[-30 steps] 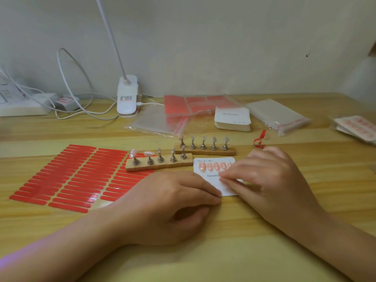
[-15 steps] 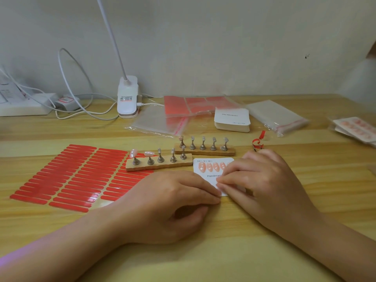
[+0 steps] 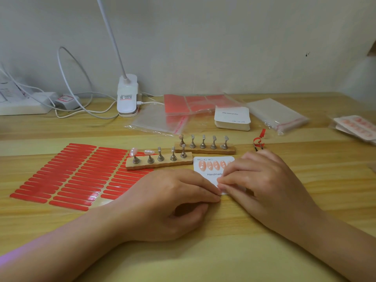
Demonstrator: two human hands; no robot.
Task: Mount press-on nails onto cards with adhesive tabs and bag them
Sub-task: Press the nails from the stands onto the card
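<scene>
I see the light wooden tabletop (image 3: 203, 261) filling the lower view, with a pale wall behind it. On its left lies the large sheet of red oblong adhesive tabs (image 3: 67, 176), row upon row. Along the back stand a white clip lamp base (image 3: 127, 96), a white power strip (image 3: 22, 104) with looping cables, clear plastic bags with red seal strips (image 3: 160, 121), another packet of clear bags (image 3: 278, 115) and a stack of white printed cards (image 3: 232, 119). Bagged finished cards (image 3: 356, 127) lie at the far right edge.

My left hand (image 3: 168, 202) rests on the table, its fingers curled loosely with the fingertips pressing the near left corner of the white card printed "Handmade" (image 3: 207, 176). My right hand (image 3: 268, 186) covers the card's right side, fingers bent down onto it; I cannot tell whether they pinch anything underneath. The card lies flat between the two hands, just in front of the two wooden strips with metal nail stands (image 3: 160, 162).

Four peach press-on nails (image 3: 212, 165) sit in a row on the card; two pale nails (image 3: 133, 152) remain on the nearer strip's stands. A curled red liner strip (image 3: 259, 139) lies beyond my right hand.
</scene>
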